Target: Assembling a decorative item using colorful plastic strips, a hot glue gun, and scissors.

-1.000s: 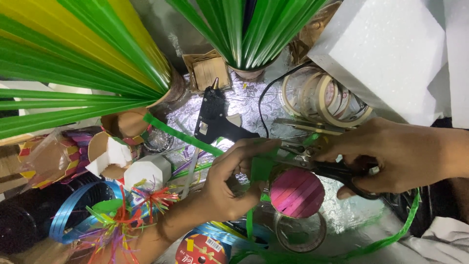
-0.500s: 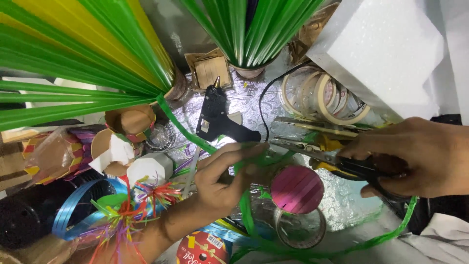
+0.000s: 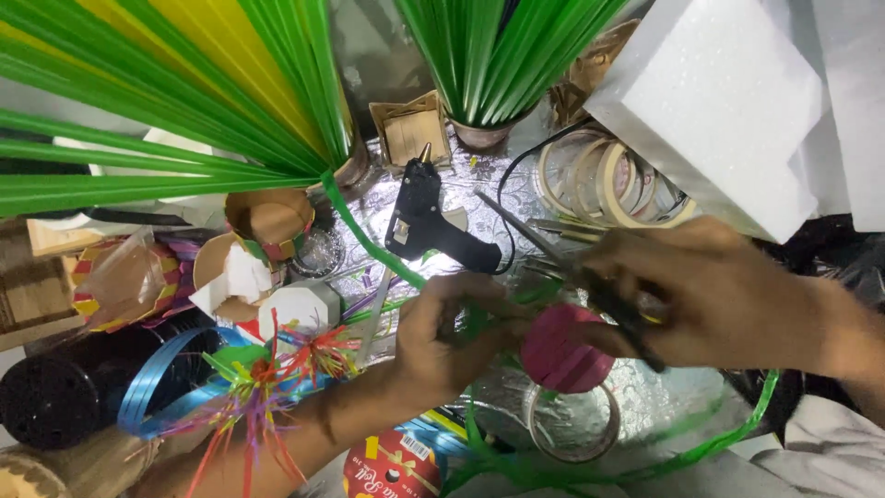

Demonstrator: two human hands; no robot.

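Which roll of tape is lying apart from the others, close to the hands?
The clear tape roll just below the pink disc, near the table's front edge; the other tape rolls cluster by the white foam block.

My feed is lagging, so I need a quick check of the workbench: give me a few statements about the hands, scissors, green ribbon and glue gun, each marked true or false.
1. The right hand holds the black-handled metal scissors. True.
2. The left hand grips the black hot glue gun. False: the glue gun lies untouched on the silver foil surface, and the left hand pinches the green plastic ribbon strip.
3. A round pink striped disc sits between the two hands. True.
4. The white foam block lies at lower left. False: it is at upper right.
5. The beige tape rolls lie beside the foam block. True.
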